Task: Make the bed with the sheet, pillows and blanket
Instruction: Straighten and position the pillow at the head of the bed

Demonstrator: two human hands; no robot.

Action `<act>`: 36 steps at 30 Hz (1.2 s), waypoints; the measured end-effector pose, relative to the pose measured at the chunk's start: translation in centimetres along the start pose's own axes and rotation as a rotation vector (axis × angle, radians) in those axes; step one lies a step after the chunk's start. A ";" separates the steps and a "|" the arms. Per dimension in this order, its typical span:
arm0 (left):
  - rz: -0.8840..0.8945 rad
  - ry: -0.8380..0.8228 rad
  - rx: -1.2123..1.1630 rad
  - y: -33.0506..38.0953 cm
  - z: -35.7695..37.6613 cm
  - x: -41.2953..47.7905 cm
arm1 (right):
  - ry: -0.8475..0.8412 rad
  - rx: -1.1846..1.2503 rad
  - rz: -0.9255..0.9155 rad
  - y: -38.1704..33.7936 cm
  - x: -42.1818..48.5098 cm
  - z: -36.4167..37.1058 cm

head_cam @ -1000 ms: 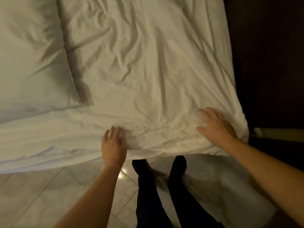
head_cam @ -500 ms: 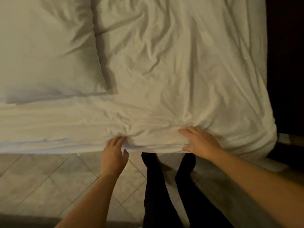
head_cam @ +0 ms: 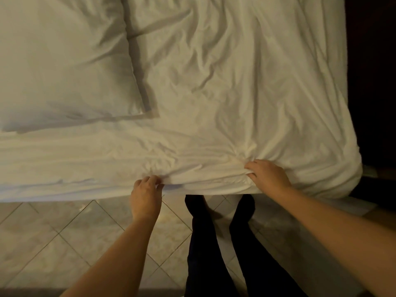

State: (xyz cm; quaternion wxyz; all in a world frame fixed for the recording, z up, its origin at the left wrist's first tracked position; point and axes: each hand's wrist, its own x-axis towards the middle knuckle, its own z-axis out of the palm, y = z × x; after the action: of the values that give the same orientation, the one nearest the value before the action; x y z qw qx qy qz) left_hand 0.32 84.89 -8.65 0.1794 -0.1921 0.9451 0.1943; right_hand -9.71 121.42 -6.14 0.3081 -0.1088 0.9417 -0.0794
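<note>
Head view, wrinkled white sheet (head_cam: 235, 82), pillow (head_cam: 64, 61) upper left, tiled floor (head_cam: 64, 243)

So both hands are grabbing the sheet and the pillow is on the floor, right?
Not quite. The left hand and right hand do grip the sheet, but the pillow lies on top of it, not on the floor. The head view shows this.

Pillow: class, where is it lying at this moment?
Head view: the pillow lies upper left on the bed, its corner beyond the left hand gripping the bedding at its near edge.
</note>
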 end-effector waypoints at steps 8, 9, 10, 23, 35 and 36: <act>0.126 -0.062 -0.062 -1.1 -1.3 -1.8 | -0.064 0.055 0.029 0.9 -0.6 0.1; 0.157 -0.072 -0.029 -1.5 -1.4 -2.0 | -0.093 0.051 0.037 1.0 -0.6 0.1; 0.177 -0.071 -0.013 -1.7 -1.5 -2.2 | -0.121 0.042 0.055 1.0 -0.8 0.0; 0.305 0.021 -0.042 -0.6 0.7 -1.2 | 0.382 -0.089 -0.086 0.0 -4.2 2.8; 0.222 0.126 -0.068 -0.5 1.6 -0.5 | 0.259 0.066 -0.122 0.8 -1.6 5.9; 0.218 0.115 -0.072 -0.5 1.3 -1.2 | 0.221 0.110 -0.128 0.9 -1.7 5.4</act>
State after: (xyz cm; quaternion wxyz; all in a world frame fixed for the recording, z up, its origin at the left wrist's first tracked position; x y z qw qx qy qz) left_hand 1.90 85.42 -9.43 0.0954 -0.1054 0.9615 0.2352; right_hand -5.23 122.31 -9.70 0.2021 -0.1423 0.9553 -0.1621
